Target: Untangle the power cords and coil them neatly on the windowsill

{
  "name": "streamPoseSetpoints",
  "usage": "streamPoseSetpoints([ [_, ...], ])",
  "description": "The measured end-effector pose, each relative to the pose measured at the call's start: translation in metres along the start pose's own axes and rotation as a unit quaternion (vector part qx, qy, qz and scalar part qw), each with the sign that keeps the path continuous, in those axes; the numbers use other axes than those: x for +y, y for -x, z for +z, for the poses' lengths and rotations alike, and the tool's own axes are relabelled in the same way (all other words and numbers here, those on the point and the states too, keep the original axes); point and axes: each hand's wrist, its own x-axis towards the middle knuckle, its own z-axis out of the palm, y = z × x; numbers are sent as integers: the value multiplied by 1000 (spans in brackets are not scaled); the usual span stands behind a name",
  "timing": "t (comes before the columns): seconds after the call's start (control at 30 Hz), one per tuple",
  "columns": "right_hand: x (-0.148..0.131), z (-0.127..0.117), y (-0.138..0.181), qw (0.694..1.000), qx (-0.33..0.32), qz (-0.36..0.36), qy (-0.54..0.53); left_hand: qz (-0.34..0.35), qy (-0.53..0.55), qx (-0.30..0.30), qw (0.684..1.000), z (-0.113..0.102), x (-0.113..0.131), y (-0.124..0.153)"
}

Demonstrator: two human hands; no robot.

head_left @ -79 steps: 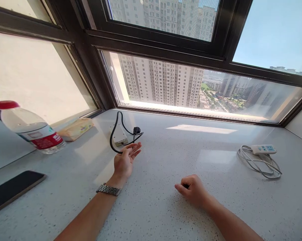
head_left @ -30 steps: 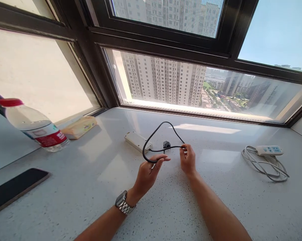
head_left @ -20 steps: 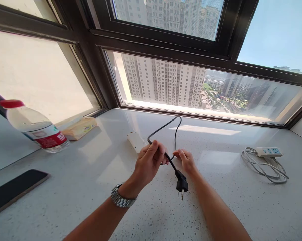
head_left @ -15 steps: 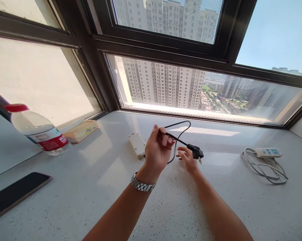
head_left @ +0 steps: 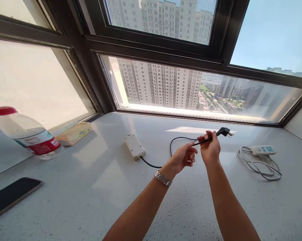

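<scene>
Both forearms reach forward, raised. The left hand [head_left: 184, 156], watch at its wrist, pinches. The right hand [head_left: 210, 147] is closed beside it.

My right hand [head_left: 210, 150] pinches the black cord [head_left: 177, 139] just behind its plug [head_left: 224, 132]; my left hand [head_left: 184, 156] grips it nearer, I think. The cord trails left to the white power strip [head_left: 135, 147] on the worktop [head_left: 90, 187].

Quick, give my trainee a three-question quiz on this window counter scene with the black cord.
1. True or false: the right hand holds the thin black power cord near its black plug.
2. Which lies farther right: the white power strip with black cord or the white power strip with blue sockets?
3. What colour is the clear plastic bottle's cap?

Key: 1 true. 2 the one with blue sockets. 3 red.
</scene>
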Motion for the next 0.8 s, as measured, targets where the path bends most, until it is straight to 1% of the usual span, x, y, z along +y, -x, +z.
streamPoseSetpoints([
  [0.03, -6, -1, 0, 1000, -4, -14, -5, -8, -76, -17, 997, -3, 1, 1],
  [0.07, -13, -2, 1, 1000, -16, -26, 5, 6, -138, -20, 990, -6, 4, 2],
  [0.1, -18, -3, 2, 999, -32, -32, 29, 40, -180, -5, 983, -8, 8, 5],
  [0.17, -23, -1, 8, 990, -74, -28, 117, 139, -208, 54, 967, -8, 18, 11],
  [0.23, -19, 3, 16, 963, -134, -16, 233, 237, -209, 91, 945, -3, 25, 18],
  [0.3, -11, 9, 26, 914, -204, -27, 351, 298, -205, 83, 929, 5, 27, 23],
  [0.37, -1, 15, 36, 859, -256, -63, 439, 326, -170, 77, 927, 12, 27, 25],
  [0.4, 3, 18, 39, 838, -276, -77, 464, 335, -138, 86, 928, 15, 27, 25],
  [0.47, 7, 20, 43, 813, -312, -80, 486, 360, -50, 117, 924, 16, 32, 27],
  [0.53, 6, 17, 40, 789, -355, -52, 499, 388, 47, 140, 910, 12, 45, 35],
  [0.57, 4, 13, 36, 772, -374, -33, 513, 400, 94, 151, 899, 7, 54, 42],
  [0.63, -2, 2, 24, 734, -386, 7, 559, 421, 163, 184, 873, -5, 75, 62],
  [0.67, -6, -5, 17, 720, -378, 25, 582, 438, 187, 210, 854, -12, 85, 73],
  [0.7, -10, -12, 10, 715, -360, 40, 598, 463, 202, 240, 829, -20, 94, 85],
  [0.73, -15, -19, 3, 721, -341, 52, 601, 486, 209, 269, 805, -28, 102, 96],
  [0.77, -21, -24, -2, 735, -327, 63, 590, 507, 205, 292, 784, -36, 108, 106],
  [0.8, -27, -27, -6, 754, -323, 71, 568, 511, 194, 312, 777, -42, 112, 114],
])
